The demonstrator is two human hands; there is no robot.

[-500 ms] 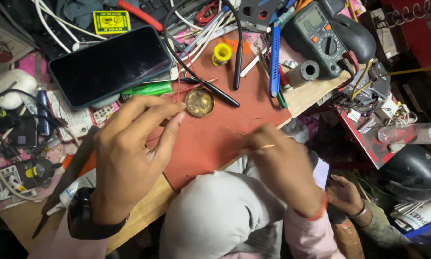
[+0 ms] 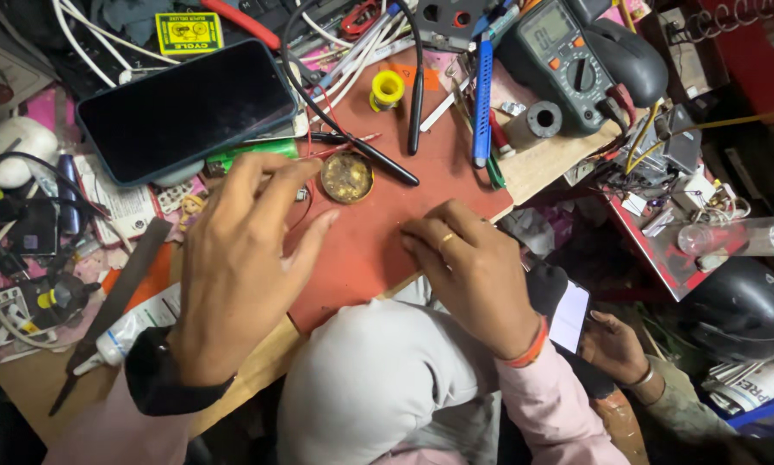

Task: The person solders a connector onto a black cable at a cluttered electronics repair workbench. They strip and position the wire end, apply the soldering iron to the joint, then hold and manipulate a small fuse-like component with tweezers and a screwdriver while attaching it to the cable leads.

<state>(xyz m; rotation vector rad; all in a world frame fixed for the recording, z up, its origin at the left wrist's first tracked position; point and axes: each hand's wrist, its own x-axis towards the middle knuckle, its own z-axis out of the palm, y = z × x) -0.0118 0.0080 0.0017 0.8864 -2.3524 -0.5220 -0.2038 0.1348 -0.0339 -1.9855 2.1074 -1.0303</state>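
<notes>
The left hand (image 2: 240, 258) hovers spread over the red mat (image 2: 378, 241) on the bench (image 2: 550, 159), fingers loose and apart, gripping nothing; its fingertips lie just left of the small round tin (image 2: 346, 177), which sits near the mat's upper middle. Half a second ago this hand was bunched, with its fingers pinched together right beside the tin; now they have opened and the hand sits a little lower and flatter. The right hand (image 2: 473, 271) rests knuckles-up on the mat's lower right edge, below and right of the tin, fingers curled under; whether it pinches anything I cannot tell. Earlier a thin pale sliver showed at its fingertips; that is no longer seen, and a ring shows on one finger.

Up and left of the tin lies a dark phone (image 2: 189, 108), screen blank. A black probe (image 2: 378, 159) slants past the tin's upper right. Further right of the tin stand a yellow spool (image 2: 387, 89), a blue tool (image 2: 483, 99) and a grey meter (image 2: 563, 56), all unmoved. Far right and below the tin, another person's hand (image 2: 615, 344) holds a second phone (image 2: 569, 314).
</notes>
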